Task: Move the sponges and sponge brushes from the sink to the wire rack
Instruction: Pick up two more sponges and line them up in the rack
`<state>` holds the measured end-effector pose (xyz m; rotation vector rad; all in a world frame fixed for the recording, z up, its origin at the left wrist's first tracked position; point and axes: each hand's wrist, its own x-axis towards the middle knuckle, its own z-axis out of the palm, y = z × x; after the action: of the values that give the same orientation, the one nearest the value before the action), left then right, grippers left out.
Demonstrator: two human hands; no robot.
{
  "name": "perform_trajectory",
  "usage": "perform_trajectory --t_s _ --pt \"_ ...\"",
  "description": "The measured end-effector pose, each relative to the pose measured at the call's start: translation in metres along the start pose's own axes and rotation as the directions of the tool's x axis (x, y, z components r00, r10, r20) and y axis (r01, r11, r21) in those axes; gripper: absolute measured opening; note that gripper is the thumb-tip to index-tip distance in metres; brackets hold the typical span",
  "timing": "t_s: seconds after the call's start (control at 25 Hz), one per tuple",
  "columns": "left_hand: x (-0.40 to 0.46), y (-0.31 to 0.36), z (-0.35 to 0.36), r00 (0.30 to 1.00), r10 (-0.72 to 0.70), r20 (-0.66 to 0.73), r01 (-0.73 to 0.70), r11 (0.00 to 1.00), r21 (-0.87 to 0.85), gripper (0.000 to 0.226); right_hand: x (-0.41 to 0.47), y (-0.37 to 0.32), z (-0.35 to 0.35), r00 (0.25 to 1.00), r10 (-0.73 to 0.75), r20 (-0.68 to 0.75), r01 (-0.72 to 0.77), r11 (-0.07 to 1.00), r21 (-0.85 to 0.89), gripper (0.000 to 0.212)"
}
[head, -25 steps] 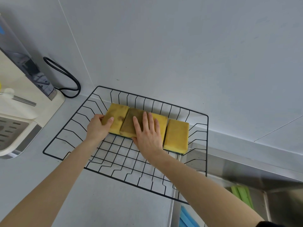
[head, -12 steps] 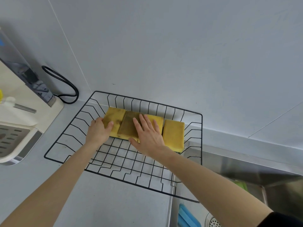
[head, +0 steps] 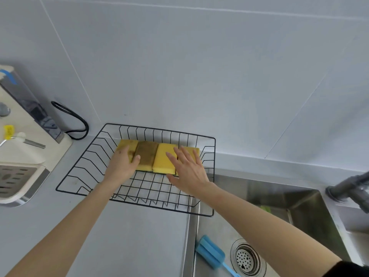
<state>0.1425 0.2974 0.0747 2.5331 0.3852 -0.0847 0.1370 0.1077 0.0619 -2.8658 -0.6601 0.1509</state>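
Observation:
Several yellow sponges lie side by side along the back of the black wire rack [head: 83, 176]. The leftmost sponge [head: 125, 145] is stained, the one beside it [head: 146, 154] is brownish, then comes a clean yellow one [head: 163, 160], and a fourth [head: 194, 151] is mostly hidden. My left hand [head: 122, 166] rests flat on the two left sponges. My right hand [head: 187, 170] lies with spread fingers over the two right sponges. A blue sponge brush [head: 210, 254] lies in the steel sink [head: 305, 212]. A green sponge brush [head: 264, 208] peeks out behind my right forearm.
A cream appliance [head: 22, 148] with a black cord [head: 73, 120] stands left of the rack. The sink drain [head: 246, 258] is beside the blue brush. A grey faucet [head: 351, 190] sticks in from the right. Grey wall rises behind.
My right hand has slid right from the brownish sponge onto the two right sponges. My left hand has moved further onto the left sponges. The view has tilted, showing more of the sink.

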Motion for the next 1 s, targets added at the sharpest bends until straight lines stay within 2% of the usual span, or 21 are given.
perform_trajectory --t_s 0.16,0.36,0.6,0.8,1.0 --pt "-0.03 0.026 -0.004 0.994 0.108 0.018 -0.108 0.994 -0.03 0.054 -0.038 0.011 -0.017 0.997 0.043 -0.057 -0.042 0.999 0.03 0.063" --pt "-0.075 0.068 -0.005 0.968 0.248 0.041 -0.243 0.965 -0.097 0.054 -0.085 0.028 -0.036 0.99 0.134 -0.053 -0.131 0.99 0.041 0.064" --pt "-0.12 0.108 0.011 0.933 0.353 0.072 -0.348 0.935 -0.073 0.052 -0.144 0.055 -0.046 0.978 0.199 -0.062 -0.195 0.978 0.069 0.063" --pt "-0.159 0.134 0.05 0.894 0.416 0.169 -0.399 0.908 -0.126 0.052 -0.185 0.079 -0.04 0.968 0.251 -0.015 -0.249 0.965 0.087 0.064" --pt "-0.184 0.138 0.094 0.844 0.445 0.3 -0.439 0.894 -0.092 0.054 -0.214 0.098 -0.017 0.952 0.301 0.061 -0.307 0.943 0.127 0.064"
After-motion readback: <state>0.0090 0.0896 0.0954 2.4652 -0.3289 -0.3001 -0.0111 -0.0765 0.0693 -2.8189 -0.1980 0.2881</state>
